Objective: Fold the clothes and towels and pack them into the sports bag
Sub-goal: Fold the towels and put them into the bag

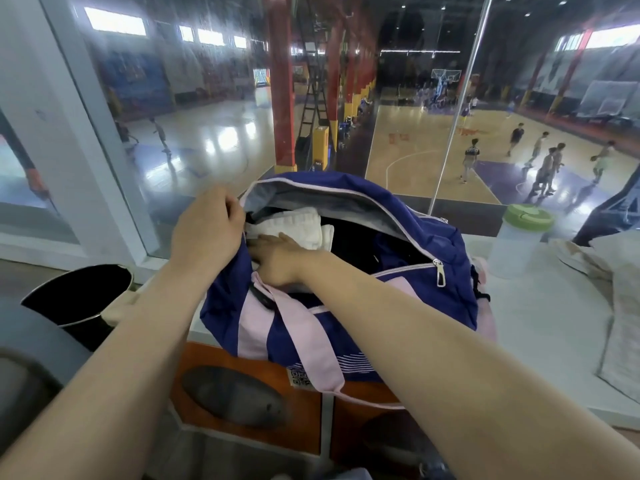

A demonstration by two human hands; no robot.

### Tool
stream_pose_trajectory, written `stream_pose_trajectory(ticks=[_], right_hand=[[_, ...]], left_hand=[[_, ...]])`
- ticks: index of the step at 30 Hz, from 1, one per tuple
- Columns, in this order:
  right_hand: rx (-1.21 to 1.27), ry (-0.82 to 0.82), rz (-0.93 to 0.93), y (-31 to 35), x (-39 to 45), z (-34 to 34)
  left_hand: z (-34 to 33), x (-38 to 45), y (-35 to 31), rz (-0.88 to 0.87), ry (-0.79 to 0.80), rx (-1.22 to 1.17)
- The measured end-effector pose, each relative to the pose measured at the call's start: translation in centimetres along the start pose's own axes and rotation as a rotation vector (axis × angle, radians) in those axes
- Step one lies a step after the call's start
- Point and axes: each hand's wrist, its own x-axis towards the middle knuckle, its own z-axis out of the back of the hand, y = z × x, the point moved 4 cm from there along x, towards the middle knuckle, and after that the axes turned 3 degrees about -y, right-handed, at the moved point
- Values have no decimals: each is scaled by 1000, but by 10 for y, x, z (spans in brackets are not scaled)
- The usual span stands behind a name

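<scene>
A blue and pink sports bag (433, 292) stands unzipped on the white counter, its lid flap thrown back. Inside lies a folded white towel (298, 223) on top of dark clothing. My left hand (207, 226) pinches the bag's left rim at the zip end and holds the opening apart. My right hand (277, 258) reaches into the opening at the near left, fingers spread flat against the towel's lower edge. Its fingertips are partly hidden by the bag wall.
A clear shaker bottle with a green lid (519, 240) stands right of the bag. Crumpled pale cloth (620, 306) lies at the far right of the white counter (540, 327). A black bin (79, 296) sits low left. A glass wall (207, 133) rises right behind the counter.
</scene>
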Motion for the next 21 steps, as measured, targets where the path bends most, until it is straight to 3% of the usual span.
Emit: stream_pose_trajectory(ticks=[3, 5, 9, 13, 21], right_hand=[[318, -301, -6, -6, -16, 8], [310, -388, -28, -12, -35, 13], [22, -423, -208, -28, -74, 23], [37, -444, -369, -45, -123, 30], [76, -540, -425, -82, -231, 45]], left_hand=[[5, -4, 8, 1, 22, 6], [7, -6, 7, -17, 24, -16], [4, -19, -16, -139, -12, 6], [-4, -42, -52, -337, -48, 75], [-45, -93, -129, -446, 171, 53]])
